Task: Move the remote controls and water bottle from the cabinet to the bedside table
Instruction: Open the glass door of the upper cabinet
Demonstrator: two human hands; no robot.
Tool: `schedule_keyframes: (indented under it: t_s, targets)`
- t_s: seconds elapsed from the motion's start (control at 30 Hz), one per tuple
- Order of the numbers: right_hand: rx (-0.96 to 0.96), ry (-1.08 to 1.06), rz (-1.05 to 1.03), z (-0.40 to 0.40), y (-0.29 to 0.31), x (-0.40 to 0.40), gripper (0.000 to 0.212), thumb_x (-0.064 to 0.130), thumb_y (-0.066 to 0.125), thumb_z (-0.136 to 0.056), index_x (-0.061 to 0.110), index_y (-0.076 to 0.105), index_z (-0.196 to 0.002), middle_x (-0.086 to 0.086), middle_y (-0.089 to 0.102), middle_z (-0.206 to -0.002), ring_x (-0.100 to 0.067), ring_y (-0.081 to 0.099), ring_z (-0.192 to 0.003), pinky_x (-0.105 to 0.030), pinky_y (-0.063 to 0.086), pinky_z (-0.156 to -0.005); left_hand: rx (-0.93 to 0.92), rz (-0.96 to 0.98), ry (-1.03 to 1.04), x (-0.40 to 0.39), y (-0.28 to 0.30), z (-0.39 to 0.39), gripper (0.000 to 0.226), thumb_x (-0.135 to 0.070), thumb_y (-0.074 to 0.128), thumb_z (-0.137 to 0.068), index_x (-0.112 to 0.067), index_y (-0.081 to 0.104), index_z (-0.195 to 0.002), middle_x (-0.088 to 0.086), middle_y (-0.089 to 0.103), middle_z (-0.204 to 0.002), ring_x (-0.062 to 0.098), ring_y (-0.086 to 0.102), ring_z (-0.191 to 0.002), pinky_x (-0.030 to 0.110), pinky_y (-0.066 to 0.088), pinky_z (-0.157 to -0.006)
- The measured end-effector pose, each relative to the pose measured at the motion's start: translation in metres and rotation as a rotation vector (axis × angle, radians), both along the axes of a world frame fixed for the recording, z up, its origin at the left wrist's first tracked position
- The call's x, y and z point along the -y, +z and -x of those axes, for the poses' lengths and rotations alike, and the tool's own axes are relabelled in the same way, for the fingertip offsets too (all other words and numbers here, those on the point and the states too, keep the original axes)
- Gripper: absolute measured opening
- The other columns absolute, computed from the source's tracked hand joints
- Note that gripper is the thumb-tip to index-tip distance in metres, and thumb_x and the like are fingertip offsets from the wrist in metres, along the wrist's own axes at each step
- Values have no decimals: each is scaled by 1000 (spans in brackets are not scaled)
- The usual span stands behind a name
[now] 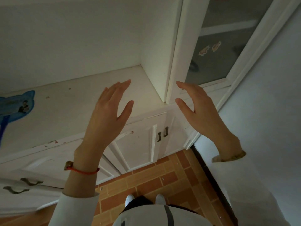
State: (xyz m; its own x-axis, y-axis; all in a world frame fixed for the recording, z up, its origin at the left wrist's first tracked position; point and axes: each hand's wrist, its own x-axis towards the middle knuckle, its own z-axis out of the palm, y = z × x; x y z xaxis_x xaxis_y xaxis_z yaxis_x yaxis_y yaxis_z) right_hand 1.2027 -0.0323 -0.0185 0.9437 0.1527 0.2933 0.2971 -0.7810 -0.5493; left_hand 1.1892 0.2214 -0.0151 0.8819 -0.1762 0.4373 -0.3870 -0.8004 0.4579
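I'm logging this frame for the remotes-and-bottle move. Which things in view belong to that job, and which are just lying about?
Part of the job:
- cabinet counter, no remotes or bottle visible on it
- left hand, open, holding nothing
- right hand, open, holding nothing

Just lying about:
- blue cat-shaped fan on the counter
- stickers on the glass door
- lower door handles

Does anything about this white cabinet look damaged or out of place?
Yes, a little. The cabinet's front edge has chipped paint with reddish patches, and the counter carries small dark marks. A blue cat-shaped fan lies at its left end. Both hands hover, holding nothing.
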Motion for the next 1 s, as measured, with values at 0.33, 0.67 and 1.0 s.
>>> schedule_keyframes:
  t_s: [0.33,0.67,1.0]
  targets:
    - [81,-3,-4,-5,14,20,48,40,46,-97,26,39,-142,3,45,-145,-7,43,-127,-9,26,-99,27,12,-14,26,12,-1,50,-29,48,-98,-16,39,-146,2,48,-146,19,39,-139,47,27,-118]
    - [311,-48,-58,-37,101,24,47,36,48,-96,24,41,-141,2,47,-143,-11,41,-130,-8,23,-101,229,19,-106,41,85,-50,50,-31,46,-100,-21,35,-147,-4,45,-148,14,39,-139,42,29,-118]
    - [580,-96,-55,-64,201,26,48,34,47,-98,26,37,-143,2,46,-143,-12,41,-131,-26,31,-107,466,56,-173,60,169,-90,50,-28,49,-99,-21,37,-147,-4,47,-145,14,41,-137,41,36,-114]
